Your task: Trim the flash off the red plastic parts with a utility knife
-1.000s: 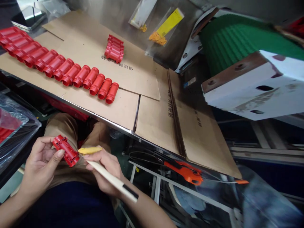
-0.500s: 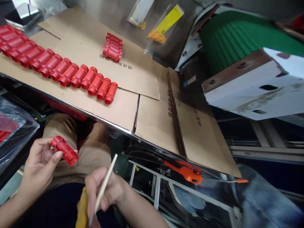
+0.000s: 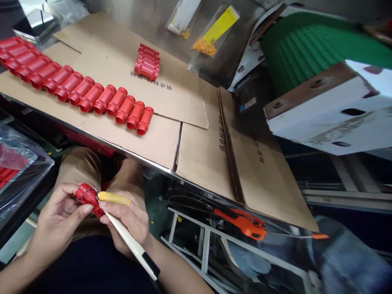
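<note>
My left hand (image 3: 65,216) grips a red plastic half-tube shell (image 3: 88,195) over my lap, its hollow, ribbed side turned up. My right hand (image 3: 130,218) holds a slim white-handled tool (image 3: 127,239) with a black section near its rear end. A yellow finger cot (image 3: 114,199) covers one of its fingers. That fingertip and the front of the tool meet the shell's right side; the tool's tip is hidden there. Similar red parts (image 3: 104,98) lie in a long row on the cardboard (image 3: 159,141), and a small group of red parts (image 3: 147,62) sits behind them.
Bags with orange-yellow pieces (image 3: 205,47) lie at the back. A green ribbed belt (image 3: 306,53) in a white metal frame (image 3: 324,110) stands at right. An orange-handled tool (image 3: 241,224) hangs below the table edge. Plastic-lined red parts (image 3: 9,171) are at left, a phone (image 3: 35,24) behind.
My right hand has come up and left to the red shell, and the tool has swung round so its front points at the shell. My left hand has shifted slightly right with the shell.
</note>
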{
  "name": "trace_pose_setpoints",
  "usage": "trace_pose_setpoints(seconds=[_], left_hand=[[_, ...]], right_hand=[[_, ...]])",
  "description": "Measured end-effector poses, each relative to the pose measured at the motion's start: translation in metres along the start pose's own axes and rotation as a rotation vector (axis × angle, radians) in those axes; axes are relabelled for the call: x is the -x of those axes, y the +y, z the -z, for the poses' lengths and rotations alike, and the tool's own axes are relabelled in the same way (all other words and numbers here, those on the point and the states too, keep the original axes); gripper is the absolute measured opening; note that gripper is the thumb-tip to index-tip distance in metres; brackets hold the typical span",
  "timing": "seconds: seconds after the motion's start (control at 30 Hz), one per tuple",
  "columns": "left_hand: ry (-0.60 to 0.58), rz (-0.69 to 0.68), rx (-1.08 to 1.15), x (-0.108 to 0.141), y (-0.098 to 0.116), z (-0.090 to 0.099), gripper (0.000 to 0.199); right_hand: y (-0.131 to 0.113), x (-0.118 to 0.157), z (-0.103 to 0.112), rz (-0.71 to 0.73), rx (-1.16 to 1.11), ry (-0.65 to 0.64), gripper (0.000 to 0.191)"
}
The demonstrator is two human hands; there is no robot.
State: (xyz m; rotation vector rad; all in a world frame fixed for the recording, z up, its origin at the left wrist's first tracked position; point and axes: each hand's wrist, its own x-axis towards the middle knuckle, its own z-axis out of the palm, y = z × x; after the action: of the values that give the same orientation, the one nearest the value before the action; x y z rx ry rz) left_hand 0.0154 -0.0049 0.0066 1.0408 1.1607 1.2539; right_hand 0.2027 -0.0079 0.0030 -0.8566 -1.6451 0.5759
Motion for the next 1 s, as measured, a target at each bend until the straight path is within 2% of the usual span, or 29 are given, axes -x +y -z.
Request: trace_pose_setpoints(seconds=[0.17,0.4,0.63,0.77,0.9,1.0], left_hand=[[-0.007,-0.007,0.001,0.0005,-0.0003,0.0003,0.015],[0.001,-0.036,-0.002,0.0009,0.0016,-0.0053,0.014],[0.002,-0.005,0.069,0.0020,-0.0018,-0.0072,0.014],[0.009,0.019,0.065,0.0024,-0.0017,-0.0058,0.015],[0.000,-0.020,0.033,0.0018,-0.0001,-0.0076,0.014],[-0.005,-0.047,-0.001,0.0013,-0.0039,-0.0051,0.013]], right_hand=[[-0.0011,-0.0003,0.0028,-0.007,0.054,0.009,0.023],[-0.0074,0.0034,-0.0011,-0.059,-0.010,0.045,0.023],[-0.0091,0.0068,-0.0006,-0.100,-0.011,0.056,0.022],[-0.0080,0.0057,0.0020,-0.117,-0.035,0.045,0.021],[-0.0083,0.0055,0.0022,-0.125,-0.054,0.033,0.020],[-0.0074,0.0037,0.0050,-0.145,-0.046,-0.041,0.021]])
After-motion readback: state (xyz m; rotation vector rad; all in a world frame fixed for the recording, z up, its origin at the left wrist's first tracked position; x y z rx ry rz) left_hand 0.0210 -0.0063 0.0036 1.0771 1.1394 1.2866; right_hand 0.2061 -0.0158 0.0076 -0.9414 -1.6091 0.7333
